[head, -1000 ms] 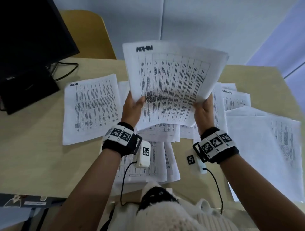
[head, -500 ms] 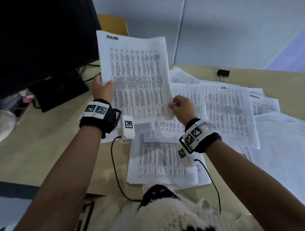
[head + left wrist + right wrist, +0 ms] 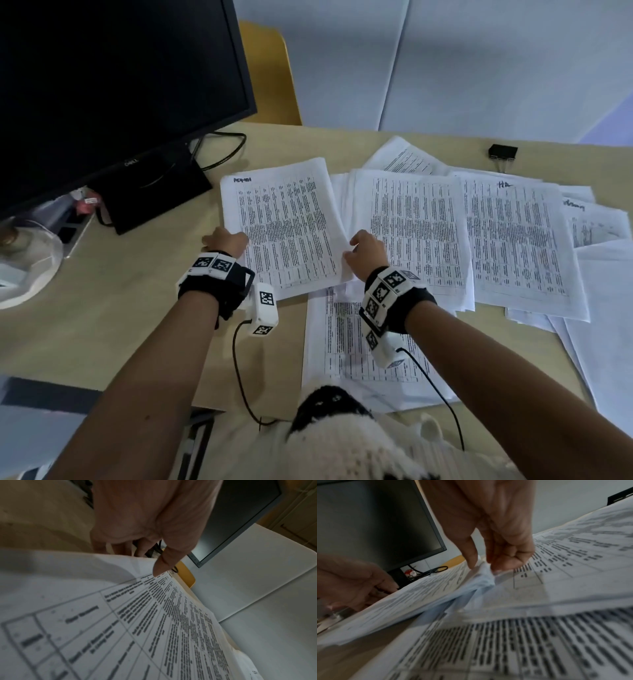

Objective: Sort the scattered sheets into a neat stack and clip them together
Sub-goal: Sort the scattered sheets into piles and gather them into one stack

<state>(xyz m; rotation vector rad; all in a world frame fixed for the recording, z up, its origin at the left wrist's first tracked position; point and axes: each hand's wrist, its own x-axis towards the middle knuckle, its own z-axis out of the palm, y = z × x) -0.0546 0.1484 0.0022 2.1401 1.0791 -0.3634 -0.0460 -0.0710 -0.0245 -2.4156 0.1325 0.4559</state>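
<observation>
A stack of printed sheets (image 3: 284, 226) lies low over the tan table (image 3: 120, 325), left of the other papers. My left hand (image 3: 224, 241) holds its left edge, thumb on top (image 3: 163, 566) and fingers underneath. My right hand (image 3: 363, 248) pinches the stack's right edge (image 3: 486, 566) between thumb and fingers. More printed sheets (image 3: 513, 240) are spread overlapping to the right, and another pile (image 3: 342, 359) lies under my right wrist. A black binder clip (image 3: 502, 153) sits at the far right of the table, away from both hands.
A black monitor (image 3: 102, 85) on its stand (image 3: 154, 192) rises at the left, with cables (image 3: 226, 150) behind the stack. A yellow chair back (image 3: 270, 72) shows beyond the table. A clear container (image 3: 24, 260) sits at the left edge.
The stack was held up in the air in front of me; both hands have carried it leftwards and lowered it onto the table beside the monitor stand.
</observation>
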